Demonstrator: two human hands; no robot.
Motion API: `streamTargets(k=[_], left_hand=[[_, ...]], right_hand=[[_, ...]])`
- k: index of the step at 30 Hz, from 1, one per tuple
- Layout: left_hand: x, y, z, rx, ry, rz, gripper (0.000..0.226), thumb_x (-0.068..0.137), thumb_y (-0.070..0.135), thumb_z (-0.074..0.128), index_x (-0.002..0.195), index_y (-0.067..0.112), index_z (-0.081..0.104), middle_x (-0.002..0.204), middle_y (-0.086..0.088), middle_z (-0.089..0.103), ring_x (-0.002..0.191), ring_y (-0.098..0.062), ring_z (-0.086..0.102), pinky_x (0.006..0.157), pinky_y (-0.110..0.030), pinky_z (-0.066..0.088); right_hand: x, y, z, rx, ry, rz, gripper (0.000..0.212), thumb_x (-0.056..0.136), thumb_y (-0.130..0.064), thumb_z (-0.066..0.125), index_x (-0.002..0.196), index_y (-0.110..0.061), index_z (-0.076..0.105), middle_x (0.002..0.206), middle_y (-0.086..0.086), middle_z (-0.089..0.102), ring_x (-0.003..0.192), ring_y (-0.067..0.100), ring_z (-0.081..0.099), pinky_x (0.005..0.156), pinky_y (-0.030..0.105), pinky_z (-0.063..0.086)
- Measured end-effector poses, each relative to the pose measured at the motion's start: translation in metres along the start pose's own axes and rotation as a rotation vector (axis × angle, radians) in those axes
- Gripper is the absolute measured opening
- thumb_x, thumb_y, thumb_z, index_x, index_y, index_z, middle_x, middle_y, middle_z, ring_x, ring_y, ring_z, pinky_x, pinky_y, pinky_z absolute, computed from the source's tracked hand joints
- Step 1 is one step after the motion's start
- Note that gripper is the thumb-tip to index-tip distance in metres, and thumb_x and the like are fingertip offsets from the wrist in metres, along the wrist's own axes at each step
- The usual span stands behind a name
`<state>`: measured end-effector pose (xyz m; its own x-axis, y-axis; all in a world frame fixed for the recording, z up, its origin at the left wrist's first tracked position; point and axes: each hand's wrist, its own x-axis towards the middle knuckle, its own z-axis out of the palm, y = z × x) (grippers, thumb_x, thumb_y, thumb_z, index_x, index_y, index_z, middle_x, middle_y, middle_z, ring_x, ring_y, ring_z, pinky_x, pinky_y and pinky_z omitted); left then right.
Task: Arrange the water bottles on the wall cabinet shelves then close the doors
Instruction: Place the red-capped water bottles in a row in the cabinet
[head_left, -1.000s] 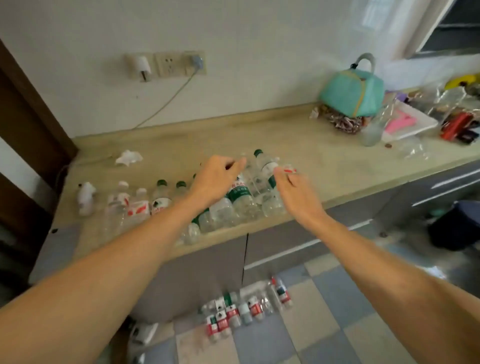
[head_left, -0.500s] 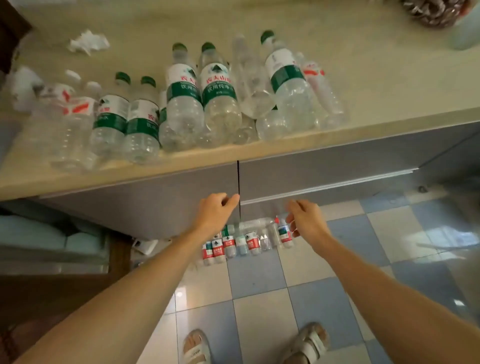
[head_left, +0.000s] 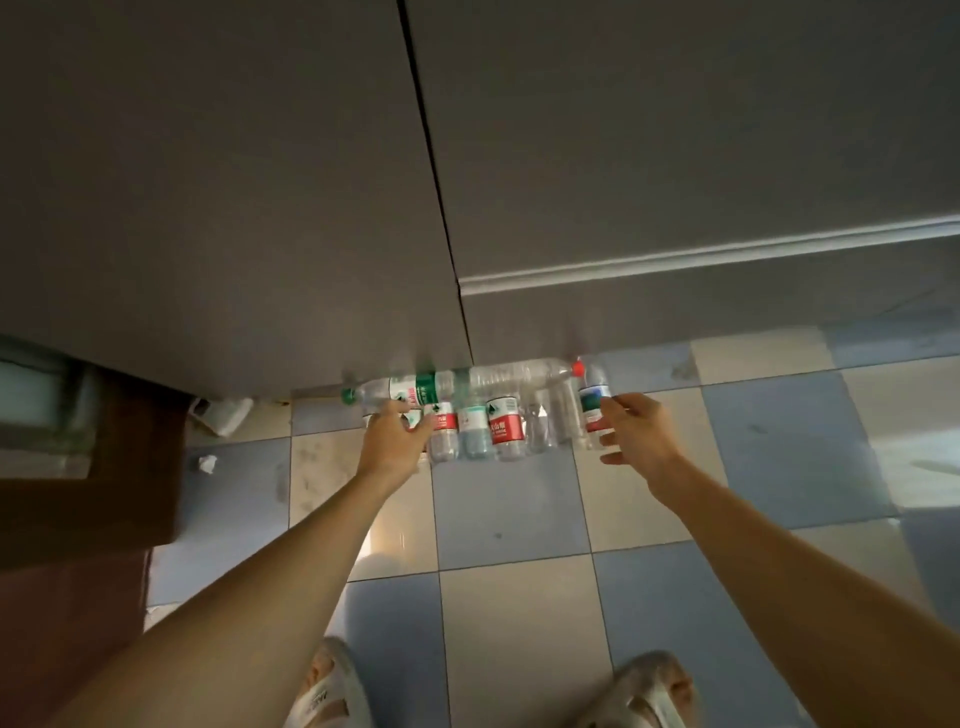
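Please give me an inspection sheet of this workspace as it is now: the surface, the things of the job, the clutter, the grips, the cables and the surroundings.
Surface: checkered tile floor, blue and pale squares, with scuff marks.
Job's things: a row of water bottles stands on the floor at the foot of the grey cabinet doors; two bottles lie across their tops, a green-capped bottle and a clear red-capped bottle.
Clutter: a crumpled paper and a white object on the floor at the left.
Grips: left hand touches the left bottles; right hand touches the blue-labelled end bottle. Whether either has closed on a bottle is unclear.
Cables: nothing seen.
Surroundings: both doors closed; brown furniture at the left; sandalled feet below.
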<state>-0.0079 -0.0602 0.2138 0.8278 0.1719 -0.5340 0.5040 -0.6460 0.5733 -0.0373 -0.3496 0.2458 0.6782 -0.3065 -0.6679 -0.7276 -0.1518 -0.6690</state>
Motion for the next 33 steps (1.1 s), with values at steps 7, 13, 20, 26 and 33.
streamTargets(k=[7,13,20,26,33], left_hand=[[0.106,-0.085,0.061,-0.127,0.201,-0.17,0.064,0.093,0.042,0.068,0.141,0.013,0.038,0.14,-0.018,0.044,0.118,-0.037,0.059,0.09,-0.052,0.057],[0.168,-0.138,0.091,-0.042,0.488,-0.243,0.096,0.086,0.06,0.067,0.155,0.012,0.022,0.152,-0.022,0.037,0.138,-0.041,0.037,0.106,-0.055,0.04],[0.212,-0.157,0.101,-0.342,0.405,-0.293,0.116,0.079,0.072,0.067,0.16,0.032,-0.006,0.158,-0.018,0.037,0.141,-0.043,0.039,0.116,-0.06,0.029],[0.225,-0.155,0.097,-0.643,0.387,-0.248,0.114,0.081,0.05,0.079,0.16,0.036,-0.003,0.166,-0.006,0.022,0.145,-0.036,0.036,0.107,-0.045,0.035],[0.211,-0.142,0.095,-0.89,0.478,-0.215,0.108,0.078,0.025,0.087,0.155,0.044,0.013,0.159,-0.004,0.036,0.116,-0.014,0.056,0.069,-0.018,0.048]], right_hand=[[0.124,0.073,0.071,-0.018,0.031,-0.044,0.037,0.098,-0.031,0.062,0.126,-0.006,0.062,0.097,0.004,0.06,0.085,0.023,0.062,0.078,0.047,0.062],[0.202,0.111,0.107,0.058,0.147,-0.077,0.027,0.095,-0.036,0.064,0.112,-0.016,0.063,0.083,0.003,0.066,0.087,0.029,0.069,0.085,0.054,0.06],[0.242,0.116,0.123,0.353,0.244,-0.028,0.055,0.092,-0.033,0.068,0.136,-0.021,0.038,0.1,0.006,0.059,0.09,0.026,0.065,0.075,0.038,0.06],[0.258,0.103,0.121,0.519,0.263,0.09,0.067,0.092,-0.04,0.071,0.148,-0.021,0.04,0.115,0.003,0.058,0.094,0.017,0.062,0.08,0.032,0.058],[0.252,0.091,0.124,0.813,0.268,0.201,0.029,0.09,-0.026,0.075,0.111,-0.014,0.06,0.096,0.008,0.068,0.074,0.017,0.069,0.055,0.027,0.059]])
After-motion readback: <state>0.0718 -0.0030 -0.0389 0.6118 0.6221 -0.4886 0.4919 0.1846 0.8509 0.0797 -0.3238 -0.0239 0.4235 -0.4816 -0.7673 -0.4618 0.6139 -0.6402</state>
